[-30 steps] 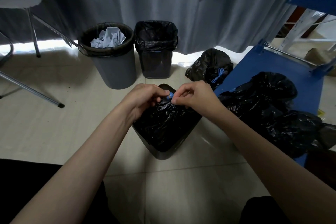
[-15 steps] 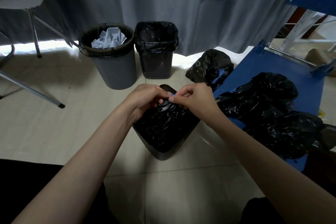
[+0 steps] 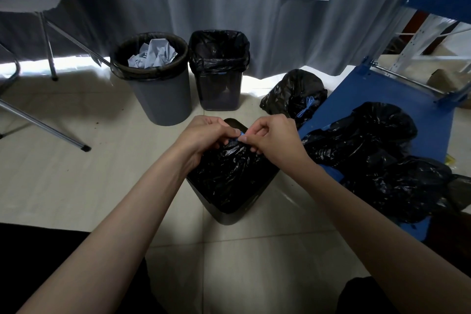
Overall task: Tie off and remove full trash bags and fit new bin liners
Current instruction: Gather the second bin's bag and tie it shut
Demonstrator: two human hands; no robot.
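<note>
At frame centre, the left hand [image 3: 204,135] and right hand [image 3: 270,137] pinched the blue drawstring [image 3: 238,135] together over the gathered bag [image 3: 229,176], which sat in its bin [image 3: 229,216] on the floor. For a firm knot, pull both ends outward evenly, keeping the neck bunched. The bag's neck pointed up, long axis vertical.

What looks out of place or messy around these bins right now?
Black bags lie heaped on the blue platform, and one tied bag sits loose on the floor. The round grey bin holds crumpled paper. Nothing looks spilled or torn.
</note>
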